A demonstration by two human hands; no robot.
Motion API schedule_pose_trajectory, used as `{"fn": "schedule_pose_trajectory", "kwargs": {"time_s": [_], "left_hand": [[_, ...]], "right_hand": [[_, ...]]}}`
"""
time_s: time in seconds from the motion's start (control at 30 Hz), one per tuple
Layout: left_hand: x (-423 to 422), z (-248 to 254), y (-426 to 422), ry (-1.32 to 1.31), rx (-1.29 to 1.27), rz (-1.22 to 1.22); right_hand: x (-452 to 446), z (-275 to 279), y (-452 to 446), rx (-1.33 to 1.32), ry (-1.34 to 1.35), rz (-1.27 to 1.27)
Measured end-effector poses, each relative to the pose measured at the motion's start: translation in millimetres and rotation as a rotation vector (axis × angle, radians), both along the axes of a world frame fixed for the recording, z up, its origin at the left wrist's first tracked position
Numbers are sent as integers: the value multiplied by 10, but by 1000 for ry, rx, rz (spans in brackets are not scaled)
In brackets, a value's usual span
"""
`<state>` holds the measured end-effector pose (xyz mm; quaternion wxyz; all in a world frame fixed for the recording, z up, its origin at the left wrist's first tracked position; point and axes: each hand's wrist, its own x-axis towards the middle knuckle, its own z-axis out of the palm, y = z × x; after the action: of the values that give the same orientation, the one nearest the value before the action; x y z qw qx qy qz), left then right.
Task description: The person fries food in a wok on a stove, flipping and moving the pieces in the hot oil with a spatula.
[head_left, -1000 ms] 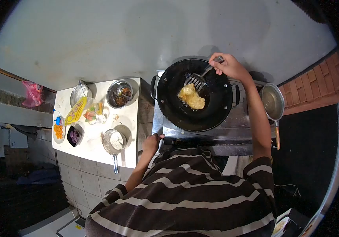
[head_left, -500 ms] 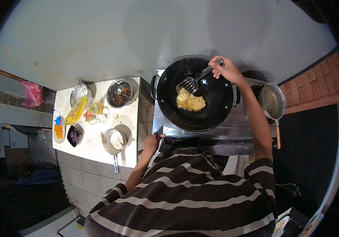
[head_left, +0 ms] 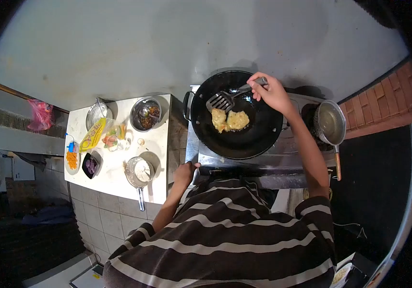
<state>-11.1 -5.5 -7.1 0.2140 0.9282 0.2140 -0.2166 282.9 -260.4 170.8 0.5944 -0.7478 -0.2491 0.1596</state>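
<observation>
Head view: we had our left hand (head_left: 186, 174) near the stove's (head_left: 263, 162) near left corner, fingers partly curled; we could not tell whether they gripped anything. Beyond it, the black wok (head_left: 235, 146) sat on the stove, with the golden food (head_left: 230, 120) lying around its middle. Just beyond the food, the slotted head of our spatula (head_left: 221, 102) slanted leftward, its handle gripped by our right hand's (head_left: 269, 91) fingers.

Irregular golden food (head_left: 237, 120) lies in the round black metal wok (head_left: 235, 146) on the silver metal stove (head_left: 290, 148), right of the white rectangular worktop (head_left: 107, 174), left of the round metal saucepan (head_left: 330, 122).
</observation>
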Motion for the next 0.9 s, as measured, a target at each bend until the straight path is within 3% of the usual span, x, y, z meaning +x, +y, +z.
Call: {"fn": "schedule_pose_trajectory", "kwargs": {"time_s": [0.07, 0.37, 0.9], "left_hand": [[-5, 6, -5, 6, -3, -8], [-22, -36, 1, -11, -3, -12], [-34, 43, -31, -39, -15, 3]], "right_hand": [[-83, 17, -53, -113, -91, -34], [17, 39, -352, -232, -44, -29], [-126, -119, -516, -132, 52, -69]]}}
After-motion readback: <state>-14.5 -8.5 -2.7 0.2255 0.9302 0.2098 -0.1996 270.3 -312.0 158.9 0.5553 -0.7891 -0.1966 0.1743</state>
